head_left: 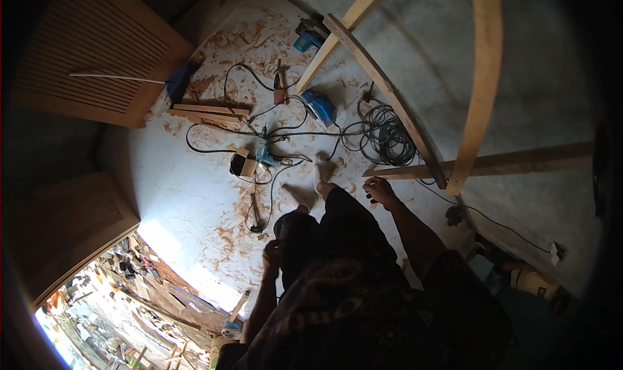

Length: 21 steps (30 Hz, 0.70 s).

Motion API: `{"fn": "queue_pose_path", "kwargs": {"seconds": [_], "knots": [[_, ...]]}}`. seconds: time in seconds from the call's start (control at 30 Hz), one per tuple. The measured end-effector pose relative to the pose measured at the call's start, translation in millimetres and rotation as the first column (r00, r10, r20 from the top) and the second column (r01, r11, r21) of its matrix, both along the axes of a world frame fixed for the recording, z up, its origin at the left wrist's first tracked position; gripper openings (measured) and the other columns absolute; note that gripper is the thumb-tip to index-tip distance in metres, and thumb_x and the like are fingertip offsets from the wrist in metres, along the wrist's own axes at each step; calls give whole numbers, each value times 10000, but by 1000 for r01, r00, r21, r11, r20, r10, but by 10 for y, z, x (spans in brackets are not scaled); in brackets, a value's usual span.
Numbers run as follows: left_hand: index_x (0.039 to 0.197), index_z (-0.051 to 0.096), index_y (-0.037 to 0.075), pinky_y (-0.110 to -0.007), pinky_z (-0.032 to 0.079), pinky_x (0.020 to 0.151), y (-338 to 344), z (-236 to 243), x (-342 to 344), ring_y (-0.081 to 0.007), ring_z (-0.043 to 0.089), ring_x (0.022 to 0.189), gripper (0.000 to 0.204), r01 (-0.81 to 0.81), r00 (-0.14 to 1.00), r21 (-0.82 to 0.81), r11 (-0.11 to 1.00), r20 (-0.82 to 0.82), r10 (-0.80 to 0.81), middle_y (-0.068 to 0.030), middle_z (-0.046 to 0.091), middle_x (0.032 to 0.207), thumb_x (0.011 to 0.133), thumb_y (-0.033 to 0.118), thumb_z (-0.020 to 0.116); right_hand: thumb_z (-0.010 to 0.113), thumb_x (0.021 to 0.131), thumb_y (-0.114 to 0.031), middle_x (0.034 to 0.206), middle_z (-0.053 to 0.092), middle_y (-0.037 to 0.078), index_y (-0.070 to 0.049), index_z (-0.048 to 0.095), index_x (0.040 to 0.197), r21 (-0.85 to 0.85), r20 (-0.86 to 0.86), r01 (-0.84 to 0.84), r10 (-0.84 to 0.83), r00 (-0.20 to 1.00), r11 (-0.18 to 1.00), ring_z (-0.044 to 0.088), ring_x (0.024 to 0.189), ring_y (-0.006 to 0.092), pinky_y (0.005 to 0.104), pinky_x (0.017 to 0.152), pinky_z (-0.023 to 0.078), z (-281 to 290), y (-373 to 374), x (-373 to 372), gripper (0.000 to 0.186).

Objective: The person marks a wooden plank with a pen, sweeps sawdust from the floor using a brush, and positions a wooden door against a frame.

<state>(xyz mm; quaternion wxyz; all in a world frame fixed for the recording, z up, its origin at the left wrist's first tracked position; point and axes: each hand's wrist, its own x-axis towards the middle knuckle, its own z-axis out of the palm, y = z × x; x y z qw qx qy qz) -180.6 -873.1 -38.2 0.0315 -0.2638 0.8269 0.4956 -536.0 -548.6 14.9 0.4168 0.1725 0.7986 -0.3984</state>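
Observation:
My right hand (378,191) hangs above the floor beside the tip of a horizontal wooden beam (480,165). Its fingers are loosely bent and apart, and I see nothing in them. My left hand (272,256) is low against my dark-clothed left leg; its fingers are in shadow and partly hidden. In front of my feet lies a teal corded power drill (263,151) next to a small open cardboard box (243,165). A hammer (255,217) rests nearer to me, left of my feet. Farther off is a blue corded power tool (318,107).
Coiled black cable (388,135) lies at the right, with cords trailing across the shaving-strewn floor (195,195). Long timbers (389,101) lean on the right wall. Wooden strips (209,113), a second blue tool (306,40) and a slatted wooden panel (97,52) are farther off.

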Motion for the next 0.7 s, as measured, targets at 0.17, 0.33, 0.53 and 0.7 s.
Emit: {"fn": "queue_pose_path", "kwargs": {"seconds": [0.17, 0.33, 0.53, 0.7], "knots": [[1043, 661, 45, -409, 509, 880, 368, 514, -130, -329, 588, 1040, 174, -193, 965, -73, 978, 164, 203, -163, 636, 1021, 913, 159, 638, 762, 800, -271, 674, 657, 54, -57, 646, 1040, 61, 51, 58, -61, 997, 996, 639, 563, 125, 285, 465, 496, -499, -192, -196, 343], [1205, 570, -4, -448, 483, 928, 691, 878, -821, -320, 581, 1054, 288, -323, 833, -83, 943, 448, 325, -167, 577, 1123, 977, 172, 551, 724, 807, -378, 1052, 670, 205, -35, 580, 1198, 306, 1, -425, 446, 895, 852, 637, 1036, 351, 441, 875, 509, -2434, 594, -579, 539], [1391, 351, 12, -375, 302, 1070, 1181, -2063, -1569, -240, 376, 1268, 491, -654, 669, -44, 755, 431, 605, -92, 368, 1372, 1020, 316, 457, 646, 845, -364, 1270, 575, 257, 3, 572, 1233, 504, 70, -563, 619, 782, 655, 532, 1213, 415, 468, 1007, 445, -4205, 501, -2464, 540], [1566, 149, 52, -296, 121, 1202, 1014, -5353, -1736, -148, 175, 1482, 711, -907, 320, 383, 174, 359, 877, -17, 155, 1638, 1048, 476, 389, 584, 831, -214, 1277, 545, 288, 80, 529, 1256, 733, -112, -499, 805, 582, 462, 515, 1201, 437, 489, 1058, 393, -5955, 575, -4509, 519]]}}
